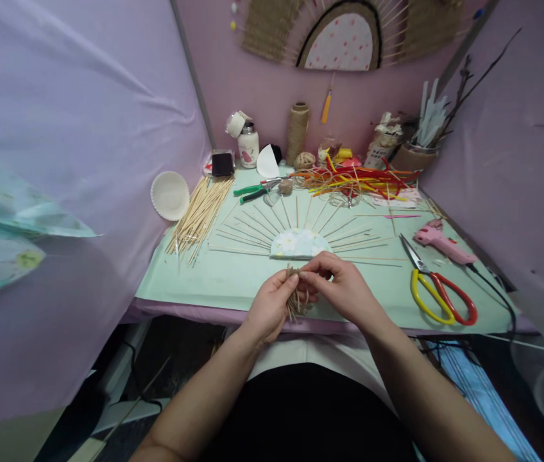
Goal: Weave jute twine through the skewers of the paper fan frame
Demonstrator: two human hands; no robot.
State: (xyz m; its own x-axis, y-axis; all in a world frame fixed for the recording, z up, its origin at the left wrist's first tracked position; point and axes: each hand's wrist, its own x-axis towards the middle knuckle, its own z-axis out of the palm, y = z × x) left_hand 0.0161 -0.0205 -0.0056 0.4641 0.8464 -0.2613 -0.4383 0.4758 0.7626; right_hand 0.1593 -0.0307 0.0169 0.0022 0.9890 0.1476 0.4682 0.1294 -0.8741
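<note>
A small bundle of brown twine (296,307) is held over the table's front edge. My left hand (272,303) is closed around it from the left, thumb on top. At the bundle's upper end, my right hand (337,282) pinches the twine between thumb and forefinger. Its other fingers are partly hidden. Just beyond my hands lies a half-round piece of floral fabric (301,242) with thin sticks (253,224) fanned out from its curved edge.
Scissors (433,289) with yellow and red handles and a pink glue gun (445,242) lie at the right. Many loose sticks (202,215) and a white bowl (170,196) are at the left. Pliers (253,191), a twine spool (297,135) and coloured pipe cleaners (373,179) occupy the back.
</note>
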